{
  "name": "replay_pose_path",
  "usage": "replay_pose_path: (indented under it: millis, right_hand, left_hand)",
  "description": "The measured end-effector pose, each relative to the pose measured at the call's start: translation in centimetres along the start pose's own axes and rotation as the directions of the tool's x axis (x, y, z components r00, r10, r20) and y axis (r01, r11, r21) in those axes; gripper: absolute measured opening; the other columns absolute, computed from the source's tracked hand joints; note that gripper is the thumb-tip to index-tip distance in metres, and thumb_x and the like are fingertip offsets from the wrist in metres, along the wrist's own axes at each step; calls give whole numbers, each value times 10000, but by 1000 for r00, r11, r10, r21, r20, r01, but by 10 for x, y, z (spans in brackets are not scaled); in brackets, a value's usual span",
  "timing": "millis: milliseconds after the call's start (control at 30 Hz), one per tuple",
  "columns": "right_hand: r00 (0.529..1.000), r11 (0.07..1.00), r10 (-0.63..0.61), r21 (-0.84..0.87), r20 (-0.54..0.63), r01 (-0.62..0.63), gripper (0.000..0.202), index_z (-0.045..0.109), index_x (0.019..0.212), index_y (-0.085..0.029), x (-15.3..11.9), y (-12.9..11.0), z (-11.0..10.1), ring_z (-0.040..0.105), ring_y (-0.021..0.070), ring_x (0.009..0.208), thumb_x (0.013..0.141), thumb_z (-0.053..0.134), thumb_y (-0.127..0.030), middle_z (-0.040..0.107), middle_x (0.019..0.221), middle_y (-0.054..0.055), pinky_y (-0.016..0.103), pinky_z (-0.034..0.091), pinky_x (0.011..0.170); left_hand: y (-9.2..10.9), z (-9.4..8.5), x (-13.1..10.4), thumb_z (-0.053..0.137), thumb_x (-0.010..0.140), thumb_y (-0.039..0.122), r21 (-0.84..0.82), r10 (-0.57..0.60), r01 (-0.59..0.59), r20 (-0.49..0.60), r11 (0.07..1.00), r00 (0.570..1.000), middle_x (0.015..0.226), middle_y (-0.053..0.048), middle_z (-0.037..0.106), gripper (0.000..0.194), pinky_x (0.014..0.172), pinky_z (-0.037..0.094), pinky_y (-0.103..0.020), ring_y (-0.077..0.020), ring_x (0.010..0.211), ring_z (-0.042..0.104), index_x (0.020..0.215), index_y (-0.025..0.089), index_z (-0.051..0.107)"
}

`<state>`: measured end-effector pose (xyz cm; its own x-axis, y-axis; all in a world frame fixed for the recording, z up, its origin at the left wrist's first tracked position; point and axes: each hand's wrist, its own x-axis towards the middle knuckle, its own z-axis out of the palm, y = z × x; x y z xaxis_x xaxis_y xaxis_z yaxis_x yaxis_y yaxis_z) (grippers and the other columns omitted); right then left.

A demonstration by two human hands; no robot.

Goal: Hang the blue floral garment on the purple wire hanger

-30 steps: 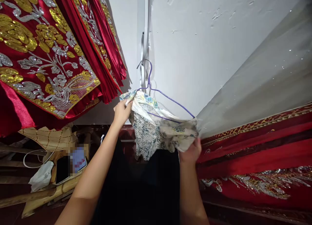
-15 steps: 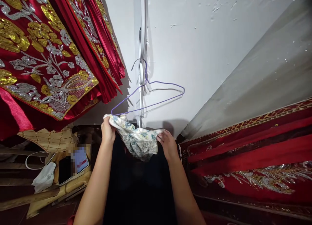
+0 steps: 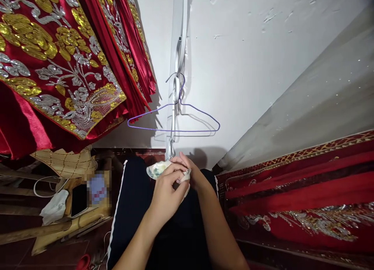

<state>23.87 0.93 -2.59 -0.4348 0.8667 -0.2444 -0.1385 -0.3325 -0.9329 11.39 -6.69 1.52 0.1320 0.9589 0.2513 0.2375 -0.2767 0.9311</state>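
Observation:
A small white cloth garment (image 3: 157,169) with a blue-green floral print is bunched over my lap. My left hand (image 3: 168,188) is closed on it, and a pale fold of the fabric sticks out by the thumb and fingertips. My right hand (image 3: 193,172) meets the left at the cloth; most of its fingers are hidden behind the left hand, so its grip is only partly visible. Above both hands, a purple wire hanger (image 3: 172,130) hangs bare from a white metal hook stand (image 3: 175,89), apart from the garment.
Red embroidered fabric (image 3: 78,75) hangs at the upper left. Below it, a phone (image 3: 79,200) and crumpled tissue (image 3: 55,207) lie on a wooden chair (image 3: 78,219). More red decorated fabric (image 3: 292,200) stands at the right, beside a grey sheet (image 3: 306,102).
My hands have come together and lower, gathering the garment that was stretched between them. The hanger, tilted before with the cloth at its left corner, now hangs nearly level.

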Motion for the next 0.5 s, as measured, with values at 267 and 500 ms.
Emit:
replay_pose_path:
  millis: [267, 500]
  right_hand:
    - [945, 973, -45, 229, 323, -32, 464, 685, 1239, -223, -27, -26, 4, 679, 138, 895, 788, 789, -257, 719, 1072, 50, 211, 522, 759]
    - [923, 996, -69, 79, 379, 42, 322, 648, 1021, -173, -35, -50, -18, 693, 140, 701, 751, 822, -165, 768, 943, 79, 219, 515, 603]
  left_hand:
    - [-8, -36, 13, 606, 959, 315, 194, 242, -222, -88, 955, 966, 1337, -77, 599, 130, 1118, 382, -413, -249, 1294, 513, 1046, 239, 664]
    - [-66, -58, 26, 233, 1036, 583, 76, -35, -3, 491, 997, 870, 837, -60, 655, 593, 756, 488, -325, -202, 807, 606, 872, 166, 622]
